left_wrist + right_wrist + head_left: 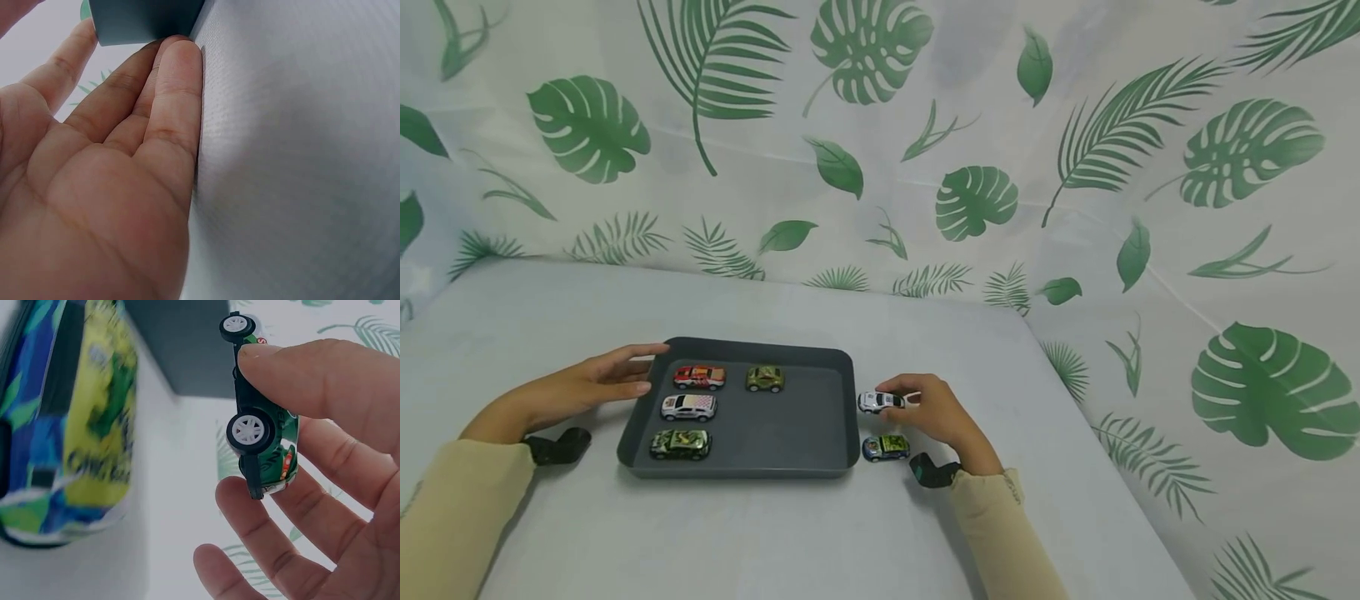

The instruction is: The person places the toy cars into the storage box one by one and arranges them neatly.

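Note:
My right hand pinches a small white toy car just off the tray's right side. Seen in the right wrist view, this toy car has a green printed side, and the thumb presses near its dark underside. Below it, a yellow, green and blue toy car sits on the table beside the tray. My left hand rests at the left edge of the dark grey tray, its fingers extended. In the left wrist view the fingers of my left hand lie against the tray's outer wall.
Inside the tray, a red toy car, a white-and-pink one and a green camouflage one form a left column. An olive toy car stands at the top middle. A leaf-print cloth hangs behind the white table.

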Demonstrator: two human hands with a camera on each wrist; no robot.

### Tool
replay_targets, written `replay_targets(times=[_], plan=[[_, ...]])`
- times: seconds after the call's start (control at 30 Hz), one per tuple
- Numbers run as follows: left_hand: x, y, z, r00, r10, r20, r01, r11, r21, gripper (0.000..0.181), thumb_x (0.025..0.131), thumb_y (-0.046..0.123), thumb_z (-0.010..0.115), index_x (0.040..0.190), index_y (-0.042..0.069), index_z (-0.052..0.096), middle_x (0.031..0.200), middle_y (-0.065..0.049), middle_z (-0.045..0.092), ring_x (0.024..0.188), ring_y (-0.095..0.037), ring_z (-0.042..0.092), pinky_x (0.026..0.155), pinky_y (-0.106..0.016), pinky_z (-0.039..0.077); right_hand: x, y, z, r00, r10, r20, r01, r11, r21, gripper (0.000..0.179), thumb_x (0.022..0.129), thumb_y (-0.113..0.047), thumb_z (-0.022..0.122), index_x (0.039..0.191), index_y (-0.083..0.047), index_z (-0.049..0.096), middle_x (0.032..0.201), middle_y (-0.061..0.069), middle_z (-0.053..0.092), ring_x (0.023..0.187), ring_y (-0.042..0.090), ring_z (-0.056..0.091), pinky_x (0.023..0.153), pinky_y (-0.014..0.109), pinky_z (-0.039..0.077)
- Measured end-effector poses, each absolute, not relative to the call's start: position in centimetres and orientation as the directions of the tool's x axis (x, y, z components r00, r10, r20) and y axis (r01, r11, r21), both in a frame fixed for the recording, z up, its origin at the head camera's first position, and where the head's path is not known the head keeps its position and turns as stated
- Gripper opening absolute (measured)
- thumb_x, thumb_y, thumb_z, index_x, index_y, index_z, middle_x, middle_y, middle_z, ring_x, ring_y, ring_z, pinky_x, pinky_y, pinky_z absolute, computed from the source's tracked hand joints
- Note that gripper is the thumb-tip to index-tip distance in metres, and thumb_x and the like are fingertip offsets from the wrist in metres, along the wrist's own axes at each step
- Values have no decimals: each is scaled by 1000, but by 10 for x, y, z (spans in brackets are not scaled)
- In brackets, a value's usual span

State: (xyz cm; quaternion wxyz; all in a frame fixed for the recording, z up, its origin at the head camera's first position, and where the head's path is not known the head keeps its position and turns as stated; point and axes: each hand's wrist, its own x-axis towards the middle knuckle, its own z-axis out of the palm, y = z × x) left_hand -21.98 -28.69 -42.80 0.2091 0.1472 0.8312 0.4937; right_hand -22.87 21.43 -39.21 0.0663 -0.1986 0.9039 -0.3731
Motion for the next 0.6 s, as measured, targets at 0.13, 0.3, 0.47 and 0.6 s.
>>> replay_targets(times=[0.13,0.3,0.47,0.6], plan=[[-220,-285,-428,-869,453,-199,42,468,883,75,113,28,59,172,5,19,170,-42,18,153,-66,21,112,-80,33,-225,212,-387,-895,-443,55,-347,613,-710,29,93,-4,83,121,0,79,119,13,78,110,29,71,98,49,57],[-219,-285,-427,-870,454,-192,45,460,887,74,113,27,60,172,5,20,170,-41,17,154,-66,20,112,-81,32,-221,205,-384,-879,-470,82,-382,591,-711,28,93,-3,83,120,1,79,117,13,78,104,24,70,90,41,58],[-219,-284,-427,-871,451,-196,36,456,889,75,113,27,60,172,5,19,170,-42,16,154,-66,20,112,-81,33,-220,197,-383,-864,-495,96,-408,575,-709,27,93,-3,83,120,1,80,115,13,78,100,20,70,86,37,59],[-219,-284,-427,-870,453,-197,34,453,891,75,113,27,60,172,4,19,170,-42,16,154,-66,19,112,-81,33,-219,191,-382,-857,-507,94,-413,567,-713,28,93,-4,84,120,0,80,115,11,79,100,19,69,86,36,59]])
